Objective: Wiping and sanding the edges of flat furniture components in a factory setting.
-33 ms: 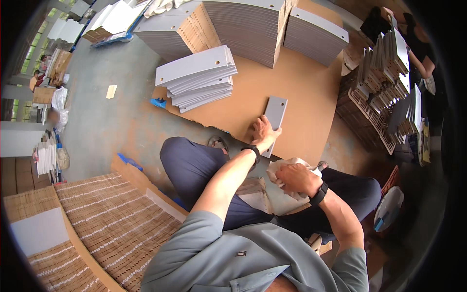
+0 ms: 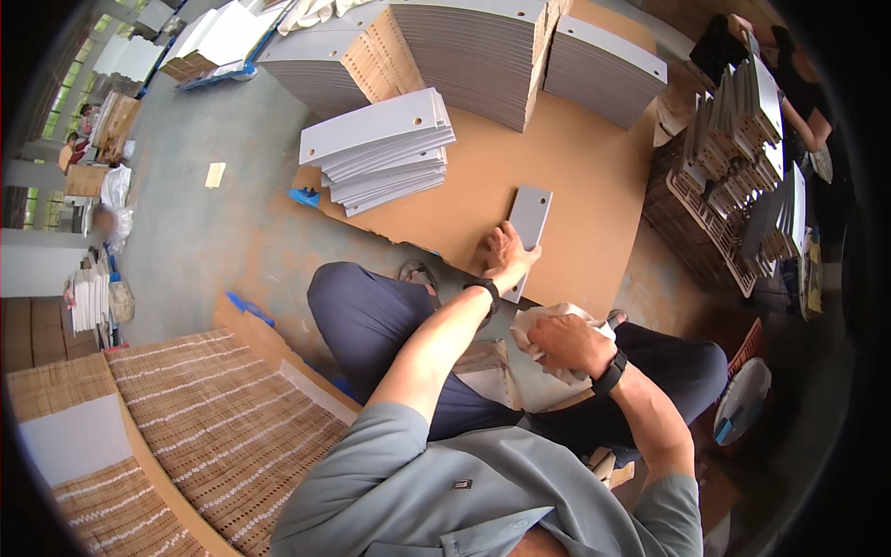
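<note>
Left hand (image 2: 509,252) reaches out, fingers laid over the near end of a single grey panel (image 2: 529,230) and grasping it, the panel lying flat on the brown board (image 2: 594,176) that serves as the worktop. Right hand (image 2: 568,341), nearer the body than the panel, is clenched around a bunched white cloth (image 2: 543,336) over the lap. Both wrists wear dark bands. Beyond the panel and to its left, a fanned stack of grey panels (image 2: 380,148) sits on the same board; taller grey stacks (image 2: 483,51) rise behind it. Right of the panel, a crate of upright sheets (image 2: 733,158) stands, with another person's arm (image 2: 803,116) past it.
</note>
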The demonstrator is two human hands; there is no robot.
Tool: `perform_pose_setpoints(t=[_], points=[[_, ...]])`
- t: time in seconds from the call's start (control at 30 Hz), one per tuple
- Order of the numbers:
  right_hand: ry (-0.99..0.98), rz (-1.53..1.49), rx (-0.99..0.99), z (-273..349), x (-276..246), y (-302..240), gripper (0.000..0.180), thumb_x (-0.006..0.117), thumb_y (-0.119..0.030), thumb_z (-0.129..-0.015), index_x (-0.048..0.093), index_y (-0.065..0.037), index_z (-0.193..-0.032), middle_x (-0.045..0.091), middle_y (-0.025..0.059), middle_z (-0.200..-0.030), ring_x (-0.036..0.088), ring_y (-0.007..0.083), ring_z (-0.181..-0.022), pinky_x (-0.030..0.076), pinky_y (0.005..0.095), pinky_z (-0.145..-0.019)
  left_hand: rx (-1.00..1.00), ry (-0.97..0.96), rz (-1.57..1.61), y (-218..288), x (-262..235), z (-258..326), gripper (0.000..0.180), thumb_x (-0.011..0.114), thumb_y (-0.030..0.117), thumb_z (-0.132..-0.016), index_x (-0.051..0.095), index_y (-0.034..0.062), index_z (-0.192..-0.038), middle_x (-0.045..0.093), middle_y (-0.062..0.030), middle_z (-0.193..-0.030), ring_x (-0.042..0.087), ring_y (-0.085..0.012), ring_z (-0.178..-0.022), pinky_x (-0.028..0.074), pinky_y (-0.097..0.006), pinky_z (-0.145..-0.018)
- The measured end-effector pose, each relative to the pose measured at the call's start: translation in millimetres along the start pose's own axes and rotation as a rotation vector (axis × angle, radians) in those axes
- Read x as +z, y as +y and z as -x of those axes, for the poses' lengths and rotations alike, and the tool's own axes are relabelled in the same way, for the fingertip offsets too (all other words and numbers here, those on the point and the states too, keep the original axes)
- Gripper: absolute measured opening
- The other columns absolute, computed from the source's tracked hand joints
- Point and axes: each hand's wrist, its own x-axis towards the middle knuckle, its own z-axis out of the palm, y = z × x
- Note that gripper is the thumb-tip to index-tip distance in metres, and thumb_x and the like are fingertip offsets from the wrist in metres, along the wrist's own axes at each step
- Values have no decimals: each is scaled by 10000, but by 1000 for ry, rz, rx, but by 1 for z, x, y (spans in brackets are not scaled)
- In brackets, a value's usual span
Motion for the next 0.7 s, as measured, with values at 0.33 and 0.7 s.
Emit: perform_pose_setpoints(t=[0.33, 0.7], points=[[6, 68, -160, -17, 3, -6, 210, 778, -178, -735, 742, -48, -897, 732, 161, -982, 712, 326, -979, 567, 444, -820, 252, 75, 545, -2, -45, 19, 739, 770, 395, -782, 491, -50, -1302, 566, -275, -1246, 588, -416, -1121, 528, -496, -945], [39, 94, -254, -64, -57, -32, 239, 828, -195, -718, 749, -47, -888, 697, 170, -924, 690, 381, -894, 550, 469, -840, 490, 712, 261, 5, -385, 187, 1043, 799, 409, -756, 262, -81, -1504, 436, -389, -1345, 444, -515, -1297, 409, -551, -1109]])
